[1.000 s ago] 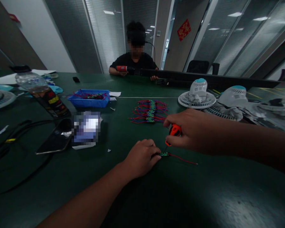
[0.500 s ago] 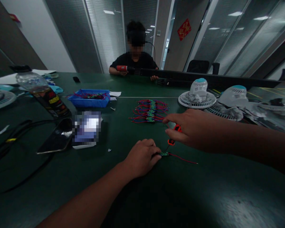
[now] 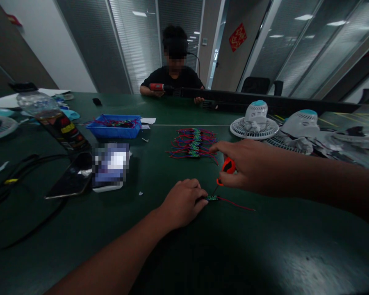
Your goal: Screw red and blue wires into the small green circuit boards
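Circuit board (image 3: 212,198): small, green, flat on the table (image 3: 233,254), right at the left hand's fingertips and just below the right hand. One red lead (image 3: 236,203) trails off it, running under the right forearm.

Left hand (image 3: 184,203): fingers curled, tips pressed down on the board's end, pinning it to the table.

Right hand (image 3: 246,166): pinching a screwdriver (image 3: 228,166) with an orange-and-black handle between thumb and fingers, index finger stretched out. The shaft slants down toward the board. Can't tell whether the tip is seated.

Progress, my read only: the batch of wired boards (image 3: 193,144) laid in neat rows just beyond the right hand looks like handled units, several deep. The one under the driver is mid-work. The supply looks far from used up.

Containers: a blue tray (image 3: 115,132) well beyond the left hand holds a loose tangle of red-wired boards. Can't count them from here. Nothing else holds parts.

Also out past the left hand: a bottle (image 3: 53,123) lying on its side and a phone (image 3: 69,180). Beyond the right forearm, fan heads (image 3: 254,121) lie face down. Across the table, another person's hand (image 3: 156,91) holds a red tool.
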`<action>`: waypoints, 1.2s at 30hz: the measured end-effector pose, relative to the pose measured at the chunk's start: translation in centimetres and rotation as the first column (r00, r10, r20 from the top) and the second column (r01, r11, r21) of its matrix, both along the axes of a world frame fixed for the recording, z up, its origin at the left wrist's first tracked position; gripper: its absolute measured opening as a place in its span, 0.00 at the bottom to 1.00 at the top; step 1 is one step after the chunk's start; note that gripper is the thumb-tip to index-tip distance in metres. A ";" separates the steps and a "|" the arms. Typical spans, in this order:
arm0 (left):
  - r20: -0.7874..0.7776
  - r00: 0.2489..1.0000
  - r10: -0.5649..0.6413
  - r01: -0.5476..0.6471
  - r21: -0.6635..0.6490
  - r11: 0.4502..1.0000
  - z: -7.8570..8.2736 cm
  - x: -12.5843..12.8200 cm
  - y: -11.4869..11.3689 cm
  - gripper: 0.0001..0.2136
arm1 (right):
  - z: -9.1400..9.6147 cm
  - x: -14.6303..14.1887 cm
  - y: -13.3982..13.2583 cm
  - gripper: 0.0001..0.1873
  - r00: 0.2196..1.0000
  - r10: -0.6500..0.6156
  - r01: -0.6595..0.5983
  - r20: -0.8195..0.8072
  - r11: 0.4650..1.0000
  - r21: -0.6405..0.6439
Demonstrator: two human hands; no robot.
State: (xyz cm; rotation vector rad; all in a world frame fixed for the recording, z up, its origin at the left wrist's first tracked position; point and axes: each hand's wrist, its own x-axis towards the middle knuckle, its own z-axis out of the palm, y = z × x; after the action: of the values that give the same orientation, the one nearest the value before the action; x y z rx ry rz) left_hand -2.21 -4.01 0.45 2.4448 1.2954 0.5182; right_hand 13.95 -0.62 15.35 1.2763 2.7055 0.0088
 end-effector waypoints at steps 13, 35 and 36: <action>-0.067 0.991 0.118 -0.111 0.095 0.989 0.2 1.4 -1.2 0.11 | -0.6 0.6 -0.3 0.23 0.990 0.131 -0.132 -0.055 0.991 -0.031; -0.057 0.986 0.154 -0.150 0.073 0.986 0.0 1.7 -1.3 0.10 | -1.1 3.3 -0.6 0.24 0.998 0.017 -0.018 -0.065 1.000 -0.019; -0.055 0.987 0.152 -0.148 0.073 0.986 0.0 1.7 -1.2 0.10 | -1.1 3.4 -0.6 0.24 0.999 0.011 -0.010 -0.043 1.000 0.006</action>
State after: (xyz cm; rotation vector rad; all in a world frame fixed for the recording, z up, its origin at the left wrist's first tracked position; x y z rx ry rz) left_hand -0.50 -5.25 0.45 2.4482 1.5195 0.5390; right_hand 17.32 -1.26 14.21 1.2786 2.7503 -0.0092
